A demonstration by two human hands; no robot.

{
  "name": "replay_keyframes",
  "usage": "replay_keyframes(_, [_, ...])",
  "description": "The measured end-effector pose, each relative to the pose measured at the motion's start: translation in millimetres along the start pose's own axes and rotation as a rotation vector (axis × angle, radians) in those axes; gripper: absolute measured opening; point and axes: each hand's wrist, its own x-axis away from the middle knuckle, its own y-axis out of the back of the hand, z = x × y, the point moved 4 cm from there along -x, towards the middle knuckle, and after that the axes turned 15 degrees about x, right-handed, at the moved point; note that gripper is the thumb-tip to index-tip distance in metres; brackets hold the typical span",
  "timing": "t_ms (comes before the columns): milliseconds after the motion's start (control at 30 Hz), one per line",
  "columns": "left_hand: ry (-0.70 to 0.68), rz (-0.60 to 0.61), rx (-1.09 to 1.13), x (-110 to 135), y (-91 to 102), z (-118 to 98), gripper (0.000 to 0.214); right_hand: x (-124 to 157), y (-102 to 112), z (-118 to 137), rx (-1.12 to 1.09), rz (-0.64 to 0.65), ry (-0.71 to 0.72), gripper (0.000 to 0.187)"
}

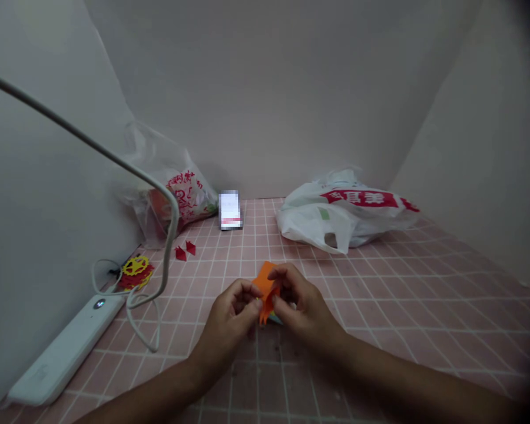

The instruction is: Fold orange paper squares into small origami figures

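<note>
My left hand (229,315) and my right hand (302,306) meet over the pink gridded mat (380,306), both pinched on a small folded piece of orange paper (265,281). The paper stands up between the fingertips, its top corner pointing away from me. A sliver of light blue paper (274,320) peeks out beneath my right fingers. Both forearms reach in from the bottom edge.
Two small red folded papers (184,250) and a yellow-and-red paper cutout (135,270) lie at left. A white power strip (62,353) with looping cable (168,235) sits along the left wall. A clear bag (176,194), a phone (229,210) and a white plastic bag (344,215) stand at the back.
</note>
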Motion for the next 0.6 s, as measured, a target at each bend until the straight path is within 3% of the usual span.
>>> replay_keyframes(167, [-0.099, -0.017, -0.154, -5.1, 10.3, -5.9, 0.025, -1.7, -1.7, 4.6, -0.018, 0.120, 0.020, 0.015])
replay_keyframes(400, [0.049, 0.044, -0.016, -8.3, 3.6, 0.8, 0.023, -0.4, -4.5, 4.9, 0.007, 0.193, 0.031, 0.019])
replay_keyframes(600, [0.060, 0.044, -0.028, -7.7, 2.9, 0.3, 0.022, -1.2, -3.7, 5.1, 0.015, 0.203, 0.016, 0.022])
